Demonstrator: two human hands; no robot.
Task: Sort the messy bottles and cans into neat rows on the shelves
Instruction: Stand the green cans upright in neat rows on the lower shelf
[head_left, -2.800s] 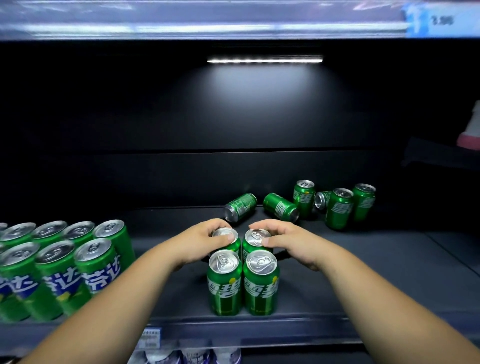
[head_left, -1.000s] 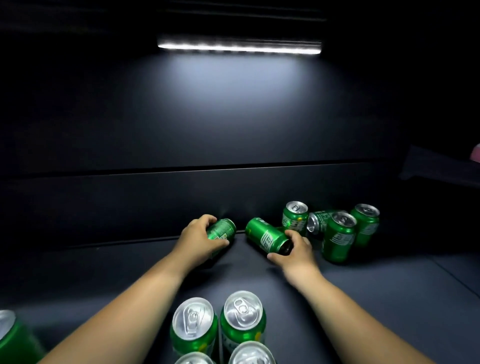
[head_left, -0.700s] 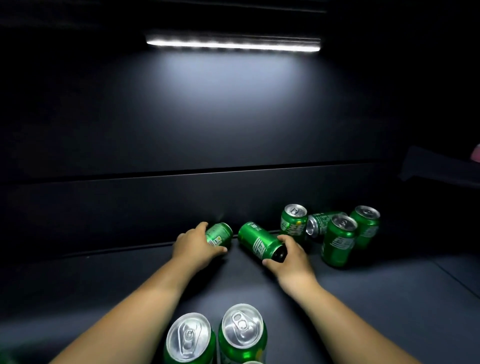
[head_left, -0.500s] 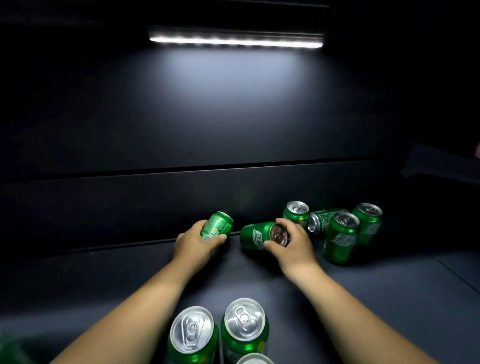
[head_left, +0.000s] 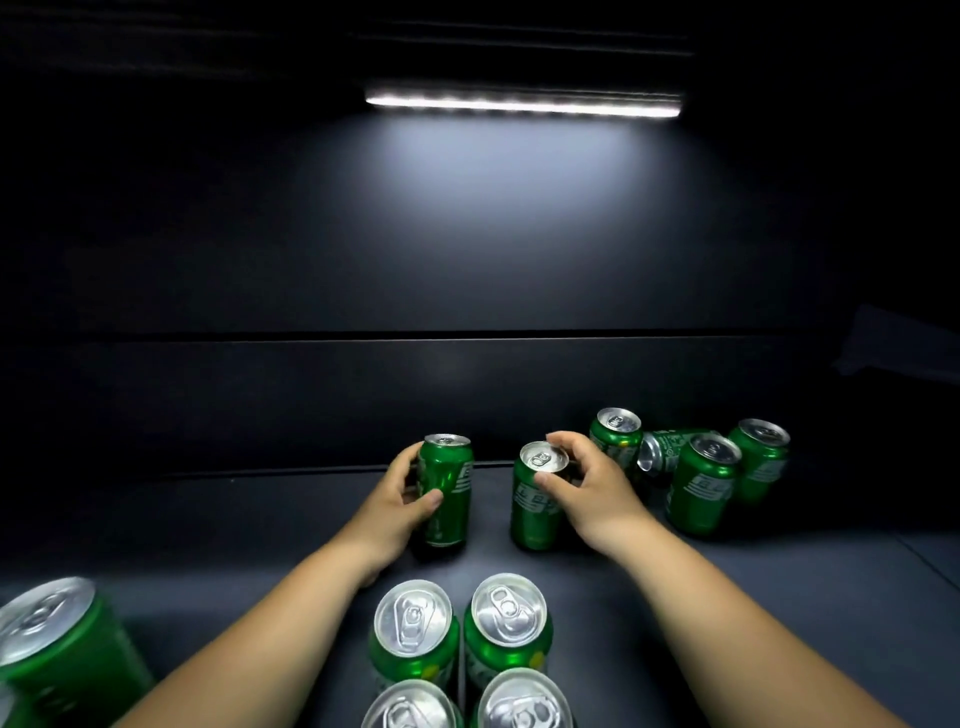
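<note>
My left hand (head_left: 397, 501) grips the side of an upright green can (head_left: 448, 488) near the back of the dark shelf (head_left: 727, 597). My right hand (head_left: 587, 486) holds a second upright green can (head_left: 532, 506) by its top rim, just right of the first. In front of them stand two short rows of upright green cans (head_left: 413, 631), two cans wide. At the back right is a loose cluster: three upright cans (head_left: 704, 488) and one can lying on its side (head_left: 662, 449) among them.
Another green can (head_left: 57, 644) from a neighbouring group shows at the lower left edge. The black back wall (head_left: 467, 395) runs close behind the held cans. A light strip (head_left: 522, 104) glows overhead. Bare shelf floor lies between the rows and the right cluster.
Both cans lay on their sides in my hands; they now stand upright, a little nearer to the front rows. The view has tilted slightly down.
</note>
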